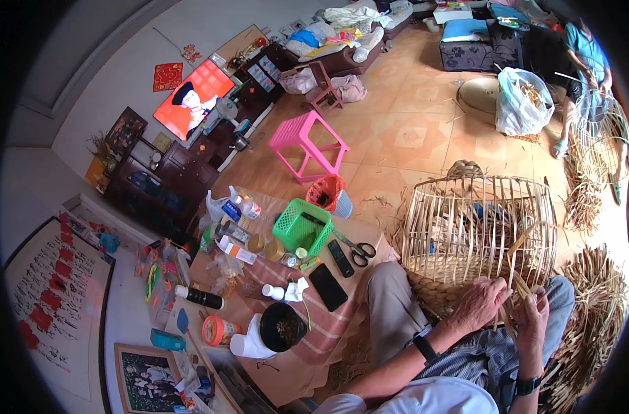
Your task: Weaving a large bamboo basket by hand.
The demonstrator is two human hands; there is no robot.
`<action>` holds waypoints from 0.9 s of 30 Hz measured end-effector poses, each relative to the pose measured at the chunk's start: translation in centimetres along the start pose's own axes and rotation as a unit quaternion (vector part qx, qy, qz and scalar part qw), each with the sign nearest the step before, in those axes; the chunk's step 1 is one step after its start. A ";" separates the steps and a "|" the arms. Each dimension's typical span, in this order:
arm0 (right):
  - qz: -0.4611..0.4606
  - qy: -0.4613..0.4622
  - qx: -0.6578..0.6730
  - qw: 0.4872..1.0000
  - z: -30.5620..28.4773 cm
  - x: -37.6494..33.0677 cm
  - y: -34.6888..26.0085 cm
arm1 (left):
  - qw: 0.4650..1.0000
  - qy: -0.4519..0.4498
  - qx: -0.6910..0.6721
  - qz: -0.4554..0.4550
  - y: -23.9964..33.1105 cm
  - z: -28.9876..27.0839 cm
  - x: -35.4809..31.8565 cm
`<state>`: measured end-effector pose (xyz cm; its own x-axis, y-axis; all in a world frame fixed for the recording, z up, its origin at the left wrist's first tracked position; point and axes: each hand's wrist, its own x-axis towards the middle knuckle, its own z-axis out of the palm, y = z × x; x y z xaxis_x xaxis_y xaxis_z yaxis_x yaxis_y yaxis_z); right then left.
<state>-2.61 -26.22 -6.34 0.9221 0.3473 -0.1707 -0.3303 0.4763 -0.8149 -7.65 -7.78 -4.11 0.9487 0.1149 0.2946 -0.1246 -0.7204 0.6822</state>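
A half-woven straw basket (425,270) rests against my knees, its pale upright ribs open at the far side and its near wall plaited. My left hand (481,303) is closed at the plaited edge, fingertips pinching a flat straw strip. Beside it, my right hand (533,319) grips straw strips (520,281) that run up along the ribs and hang down between the two hands. How the strips pass through the weave is hidden by my fingers. Some blue bits and loose straw show through the ribs.
To my right lies a big heap of dry straw (594,317). On the left table (342,303) are scissors (361,255), a phone (327,287), a remote (341,258) and a green basket (303,226). Beyond stand a pink stool (307,143) and another person (587,62) handling ribs.
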 end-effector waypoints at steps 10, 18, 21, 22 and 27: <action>-0.136 -0.073 -0.464 0.872 2.5 1.8 -2.1 | 0.999 -0.043 0.013 -0.031 0.2 0.1 0.0; -0.049 -0.063 -0.459 0.885 3.1 0.0 -1.8 | 1.000 -0.018 -0.012 -0.019 0.1 -0.2 -1.9; -0.057 -0.096 -0.475 0.873 4.5 -1.1 -2.6 | 1.000 -0.011 -0.014 0.007 -0.9 -1.6 -2.7; -0.119 -0.095 -0.480 0.864 5.3 -1.5 -2.6 | 0.999 -0.032 -0.010 -0.024 -1.4 -2.2 -2.7; -0.130 -0.136 -0.477 0.858 9.0 1.0 -3.4 | 0.994 -0.030 0.033 -0.102 -3.4 -5.3 -1.6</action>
<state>-2.40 -20.23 1.21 0.8153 0.5673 0.1162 0.3158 -0.2673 -0.9104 -10.31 -1.91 -3.38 0.9681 0.2233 0.1139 0.0887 -0.7303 0.6774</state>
